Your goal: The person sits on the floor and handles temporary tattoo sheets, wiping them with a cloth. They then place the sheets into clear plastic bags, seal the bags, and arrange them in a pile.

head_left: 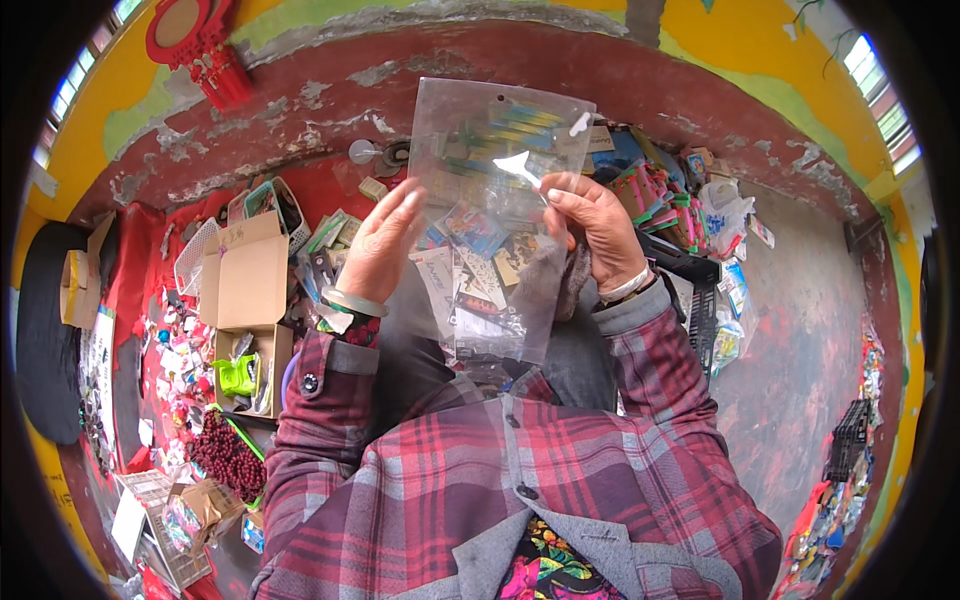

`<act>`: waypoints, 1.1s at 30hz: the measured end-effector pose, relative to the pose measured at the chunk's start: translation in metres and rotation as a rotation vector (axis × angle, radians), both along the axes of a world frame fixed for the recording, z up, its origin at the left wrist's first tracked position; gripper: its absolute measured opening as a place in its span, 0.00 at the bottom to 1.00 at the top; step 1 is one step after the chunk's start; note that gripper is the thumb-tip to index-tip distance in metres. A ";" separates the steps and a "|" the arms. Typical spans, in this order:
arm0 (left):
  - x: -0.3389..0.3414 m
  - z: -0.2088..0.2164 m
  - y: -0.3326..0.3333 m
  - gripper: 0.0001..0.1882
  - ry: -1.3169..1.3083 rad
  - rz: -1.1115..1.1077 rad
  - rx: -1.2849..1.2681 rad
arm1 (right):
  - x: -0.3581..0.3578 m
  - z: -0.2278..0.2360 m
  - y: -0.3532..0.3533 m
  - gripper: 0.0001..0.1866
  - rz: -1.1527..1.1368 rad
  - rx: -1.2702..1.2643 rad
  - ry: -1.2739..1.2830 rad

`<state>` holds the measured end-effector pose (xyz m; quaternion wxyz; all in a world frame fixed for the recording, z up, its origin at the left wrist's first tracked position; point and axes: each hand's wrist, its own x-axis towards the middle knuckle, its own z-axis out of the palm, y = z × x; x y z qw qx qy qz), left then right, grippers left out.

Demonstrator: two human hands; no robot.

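A clear plastic bag hangs upright in front of my lap, with a small punched hole near its top edge. My right hand pinches its right side between thumb and fingers. At the left edge of the bag, my left hand has its fingers stretched out, and it grips nothing; whether it touches the plastic I cannot tell. Printed cards and packets show through the bag from behind it. A bright white patch on the plastic may be glare. Brownish cloth lies below my right hand, partly hidden.
To my left stand an opened cardboard box with a bright green item inside, a white basket and dark red beads. On the right are a black crate and pink and green packets. A peeling wall runs behind.
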<state>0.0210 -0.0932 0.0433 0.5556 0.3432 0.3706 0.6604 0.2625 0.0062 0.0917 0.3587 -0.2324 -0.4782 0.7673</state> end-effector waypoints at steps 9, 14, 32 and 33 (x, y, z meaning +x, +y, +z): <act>0.066 0.024 -0.009 0.39 0.064 0.174 0.399 | -0.065 0.025 -0.042 0.07 -0.361 1.089 -0.496; 0.066 0.031 -0.011 0.30 -0.519 0.000 0.177 | -0.087 0.013 -0.066 0.12 -0.206 1.215 -0.690; 0.016 0.009 -0.015 0.32 -0.459 -0.067 0.206 | -0.038 0.141 -0.026 0.09 -0.304 0.562 0.220; 0.020 0.012 -0.016 0.33 -0.472 -0.096 0.248 | -0.044 0.143 -0.028 0.09 -0.342 0.544 0.256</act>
